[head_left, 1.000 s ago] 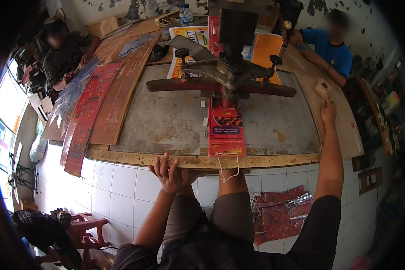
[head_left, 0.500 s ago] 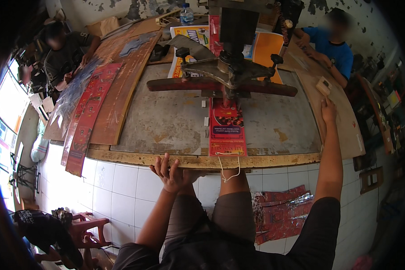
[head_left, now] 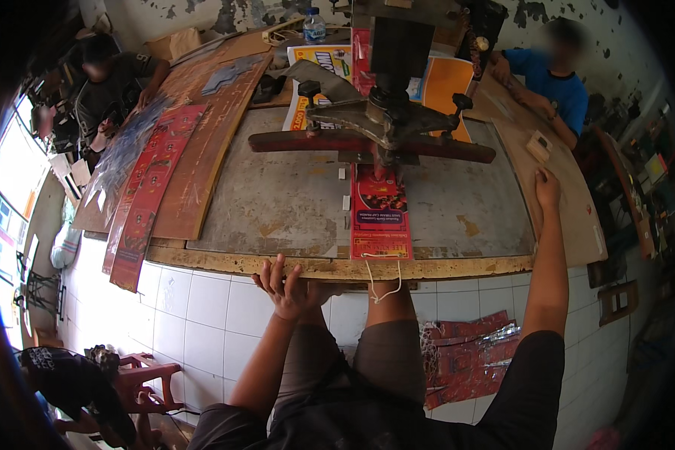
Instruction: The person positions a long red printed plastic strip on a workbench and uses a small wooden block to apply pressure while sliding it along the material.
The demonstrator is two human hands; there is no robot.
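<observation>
A red printed packaging strip (head_left: 382,214) lies under the dark metal press head (head_left: 382,124), its near end at the table's front edge. Two ends of white cord (head_left: 385,289) hang from there over the edge. My left hand (head_left: 286,291) rests against the wooden front edge (head_left: 307,268), left of the strip, fingers spread and holding nothing. On the board at the right, my right hand (head_left: 548,189) is closed with its fingers curled, and no object shows in it. Just beyond it sits a small wooden block (head_left: 539,145), apart from the fingers.
A long red printed sheet (head_left: 154,180) overhangs the table at the left, beside a pile of clear plastic (head_left: 127,161). Red strips (head_left: 472,356) lie on the tiled floor. Co-workers sit at both far sides. A water bottle (head_left: 314,27) stands at the back.
My right hand has drawn back slightly from the wooden block, its extended finger now curled in. My left hand stays at the edge. The press and strip look unchanged.
</observation>
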